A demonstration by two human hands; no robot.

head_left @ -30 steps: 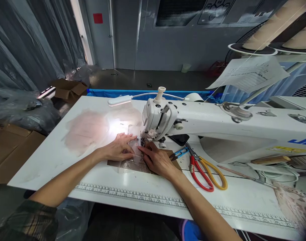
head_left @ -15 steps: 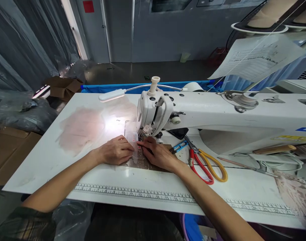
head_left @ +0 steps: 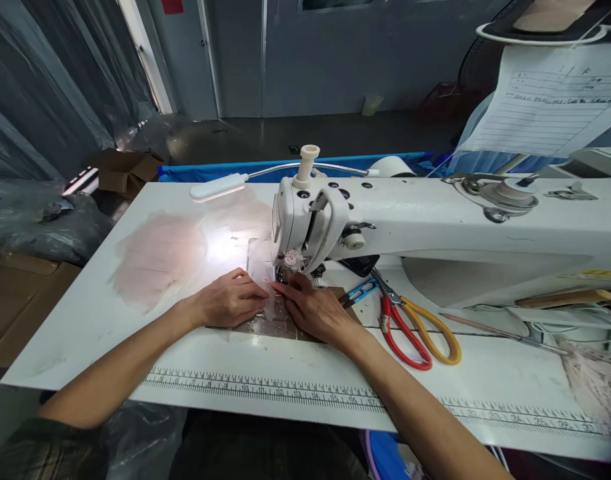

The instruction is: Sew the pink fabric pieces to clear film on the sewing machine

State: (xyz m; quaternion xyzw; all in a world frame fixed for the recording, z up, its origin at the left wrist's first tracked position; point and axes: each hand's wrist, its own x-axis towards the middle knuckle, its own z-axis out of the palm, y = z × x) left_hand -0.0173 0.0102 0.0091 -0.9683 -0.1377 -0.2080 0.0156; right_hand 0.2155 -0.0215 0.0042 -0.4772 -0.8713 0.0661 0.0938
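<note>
A strip of sheer whitish fabric (head_left: pixel 273 308) lies under the needle end of a white sewing machine (head_left: pixel 400 213). My left hand (head_left: pixel 230 299) is at the strip's left edge, fingers closed together and fingertips on the cloth. Right of it, my right hand (head_left: pixel 313 307) is bent close in front of the presser foot (head_left: pixel 281 273), its fingers pinching the cloth's right side. The fingertips partly hide the fabric's edges. Beneath both hands is a brownish, shiny plate (head_left: pixel 265 327) on the white table.
Red-and-yellow-handled scissors (head_left: pixel 420 330) and blue thread snips (head_left: pixel 359 292) lie right of my right hand. Pale pink sheer fabric (head_left: pixel 158 257) is spread at the left, near a lit lamp (head_left: pixel 218 188). A printed ruler (head_left: pixel 265 390) runs along the front edge; lace (head_left: pixel 593 383) lies far right.
The view has shifted slightly, and the hanging paper shows more of its face. Both hands keep nearly the same place at the needle, with the right fingers slightly moved on the cloth.
</note>
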